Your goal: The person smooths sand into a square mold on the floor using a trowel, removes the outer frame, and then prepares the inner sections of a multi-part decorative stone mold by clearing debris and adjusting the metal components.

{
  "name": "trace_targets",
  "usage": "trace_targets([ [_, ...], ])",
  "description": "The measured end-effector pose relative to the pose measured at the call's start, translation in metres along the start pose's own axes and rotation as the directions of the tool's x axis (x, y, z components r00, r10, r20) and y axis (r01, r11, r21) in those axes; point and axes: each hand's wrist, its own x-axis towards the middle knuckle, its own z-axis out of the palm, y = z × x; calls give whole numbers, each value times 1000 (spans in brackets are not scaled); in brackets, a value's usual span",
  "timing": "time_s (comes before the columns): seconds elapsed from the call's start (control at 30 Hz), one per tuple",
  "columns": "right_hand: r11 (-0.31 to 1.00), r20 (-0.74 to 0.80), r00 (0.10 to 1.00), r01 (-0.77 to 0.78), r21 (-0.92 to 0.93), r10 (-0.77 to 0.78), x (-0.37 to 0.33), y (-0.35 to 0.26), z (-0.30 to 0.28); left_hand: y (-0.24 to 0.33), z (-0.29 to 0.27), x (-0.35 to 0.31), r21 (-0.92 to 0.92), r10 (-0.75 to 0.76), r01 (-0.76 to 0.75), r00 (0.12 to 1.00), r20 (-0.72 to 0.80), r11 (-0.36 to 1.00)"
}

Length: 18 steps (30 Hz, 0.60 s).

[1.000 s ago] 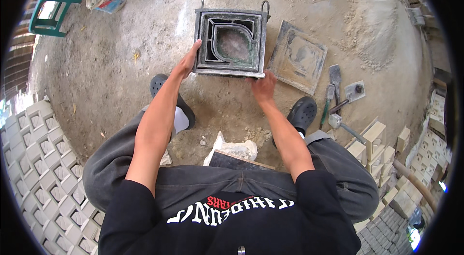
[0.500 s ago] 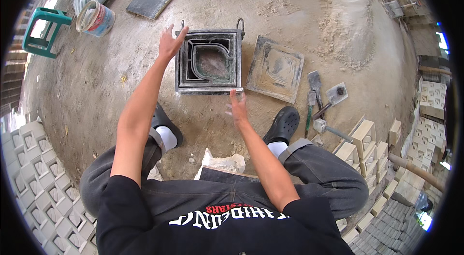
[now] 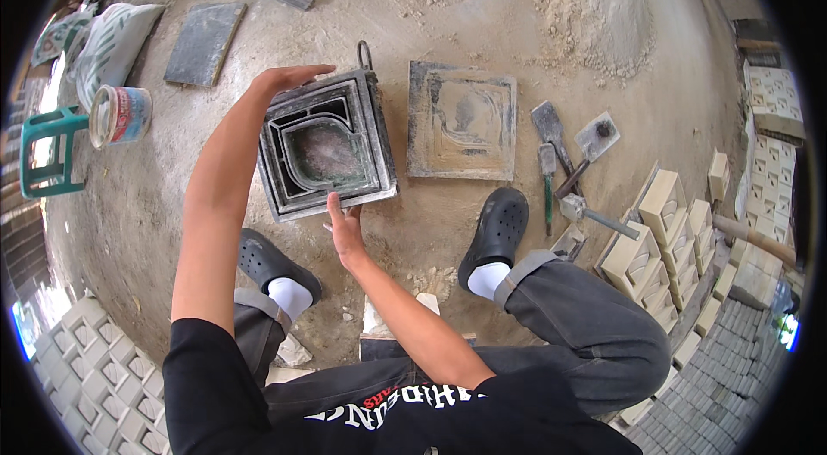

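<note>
A square dark metal mould [image 3: 382, 145] is held between my two hands, turned at an angle and apparently tilted. Inside it are nested frames around a rounded, leaf-like recess with a dusty green and pinkish floor. My left hand [image 3: 297, 76] lies along the mould's far side, fingers stretched over its edge. At the near side, my right hand [image 3: 346, 235] has its thumb up on the rim and its other fingers lower against the wall. One wire loop handle [image 3: 364, 55] sticks out at the far right corner. To the right lies a square, powder-covered plate [image 3: 463, 121] with a matching imprint.
Scrapers [image 3: 551, 132] and a hammer [image 3: 598, 218] lie right of the plate. Cream moulded blocks [image 3: 659, 205] stand at the right, more blocks [image 3: 95, 369] at lower left. A pale powder heap [image 3: 603, 7], bucket [image 3: 121, 116], green stool [image 3: 53, 149] and dark slab [image 3: 204, 43] surround the spot.
The mould has turned and shifted to the left, away from the plate. My right hand has moved from its near right corner to the middle of its near edge. The view has swung.
</note>
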Motion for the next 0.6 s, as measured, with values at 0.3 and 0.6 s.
trace_targets([
  [0.3, 972, -291, 927, 229, -56, -235, 3, -7, 9, 0, 7, -6, -89, 88, -82, 995, 56, 993],
  [0.6, 959, -244, 929, 281, -25, -278, 13, -29, -17, -67, 31, -11, -500, 134, -132, 990, -34, 856],
])
